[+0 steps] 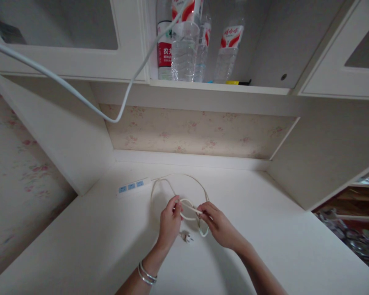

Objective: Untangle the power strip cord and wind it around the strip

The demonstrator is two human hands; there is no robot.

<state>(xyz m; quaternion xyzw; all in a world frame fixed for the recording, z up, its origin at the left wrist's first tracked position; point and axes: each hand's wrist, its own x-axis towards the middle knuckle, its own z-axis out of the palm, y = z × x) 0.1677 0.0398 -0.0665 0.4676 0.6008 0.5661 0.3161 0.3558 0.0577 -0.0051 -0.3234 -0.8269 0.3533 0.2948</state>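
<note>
A white power strip (132, 187) with blue socket faces lies at the back left of the white desktop. Its pale cord (189, 176) runs right from the strip and curves into loose loops between my hands. My left hand (171, 219) is closed on the cord at the left side of the loops, with silver bangles on that wrist. My right hand (217, 223) pinches the cord at the right side. Just below the loops, beside my left hand, is the plug (186, 237), its metal prongs pointing right.
White desktop (264, 246) spreads around the hands, walled by side panels. Overhead, a cabinet shelf (218, 85) holds several plastic water bottles (184, 49). A thick white cable (64, 87) hangs across the upper left. Cluttered items (350, 233) show at the far right.
</note>
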